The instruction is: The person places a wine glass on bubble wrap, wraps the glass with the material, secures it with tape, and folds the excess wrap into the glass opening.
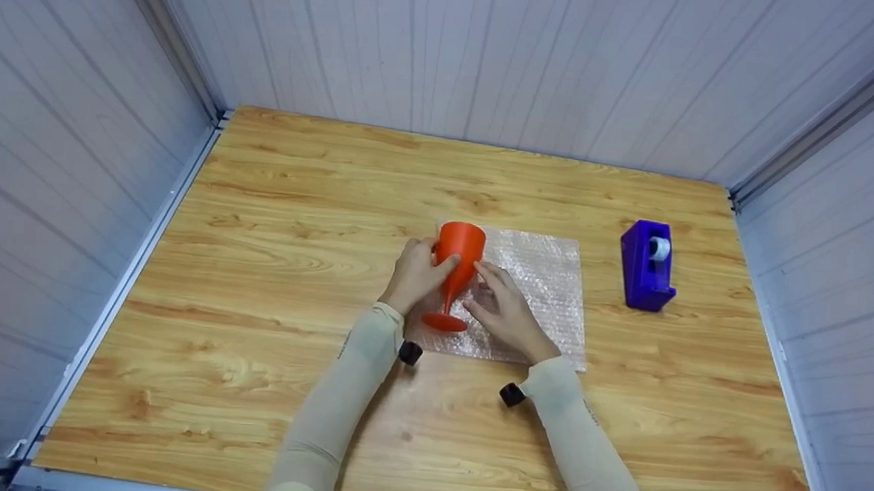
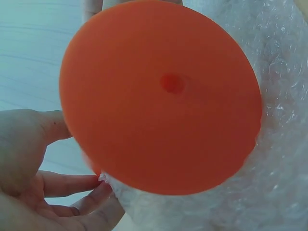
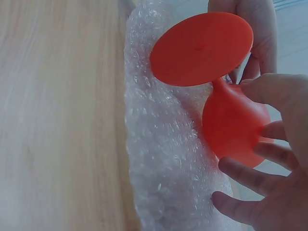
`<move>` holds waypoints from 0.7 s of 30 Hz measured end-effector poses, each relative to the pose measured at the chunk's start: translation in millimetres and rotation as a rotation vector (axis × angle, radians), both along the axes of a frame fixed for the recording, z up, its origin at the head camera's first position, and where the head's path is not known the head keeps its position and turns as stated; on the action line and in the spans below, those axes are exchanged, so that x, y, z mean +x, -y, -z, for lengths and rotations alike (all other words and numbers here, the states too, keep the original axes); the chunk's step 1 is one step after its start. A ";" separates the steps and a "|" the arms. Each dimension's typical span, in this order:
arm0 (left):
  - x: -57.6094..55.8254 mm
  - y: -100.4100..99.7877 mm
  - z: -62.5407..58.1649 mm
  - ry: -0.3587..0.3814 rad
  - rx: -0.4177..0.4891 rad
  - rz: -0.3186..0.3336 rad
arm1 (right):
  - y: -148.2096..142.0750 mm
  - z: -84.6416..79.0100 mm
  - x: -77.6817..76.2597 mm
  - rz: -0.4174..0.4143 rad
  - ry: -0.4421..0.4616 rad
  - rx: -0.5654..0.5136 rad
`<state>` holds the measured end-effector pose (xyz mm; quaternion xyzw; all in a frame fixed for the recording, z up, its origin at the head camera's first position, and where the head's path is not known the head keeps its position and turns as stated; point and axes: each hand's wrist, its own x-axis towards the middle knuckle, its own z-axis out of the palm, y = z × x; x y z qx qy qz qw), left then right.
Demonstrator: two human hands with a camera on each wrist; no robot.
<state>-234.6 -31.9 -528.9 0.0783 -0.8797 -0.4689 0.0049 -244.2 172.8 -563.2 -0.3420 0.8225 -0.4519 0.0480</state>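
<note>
An orange plastic goblet point(image 1: 462, 245) is held by my left hand point(image 1: 416, 276), thumb across the front of the bowl. It leans over the left part of a clear sheet of bubble wrap point(image 1: 550, 284), mouth toward the back and round foot toward me. In the left wrist view the foot point(image 2: 163, 106) hides most of the bowl, and the left fingers point(image 2: 72, 185) show at the wrap's edge beside it. My right hand point(image 1: 506, 313) is on the goblet's right side, fingers spread, fingertips right at the bowl point(image 3: 236, 125) in the right wrist view.
A blue tape dispenser point(image 1: 646, 266) with a white roll point(image 1: 659, 248) stands to the right on the wood-grain table point(image 1: 259, 267). Pale panel walls point(image 1: 445, 61) enclose the table at the back and both sides.
</note>
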 end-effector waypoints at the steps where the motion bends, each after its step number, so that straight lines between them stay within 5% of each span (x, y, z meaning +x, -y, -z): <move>1: -0.3 0.2 0.1 -0.003 0.001 0.002 | -0.3 0.1 -0.2 -0.002 -0.001 -0.001; 14: -3.3 9.4 7.2 -0.068 0.083 0.035 | -4.6 1.9 -1.7 0.020 -0.071 0.012; 21: -3.8 10.9 13.4 -0.091 0.200 0.021 | -6.8 2.5 -1.6 0.036 -0.026 0.007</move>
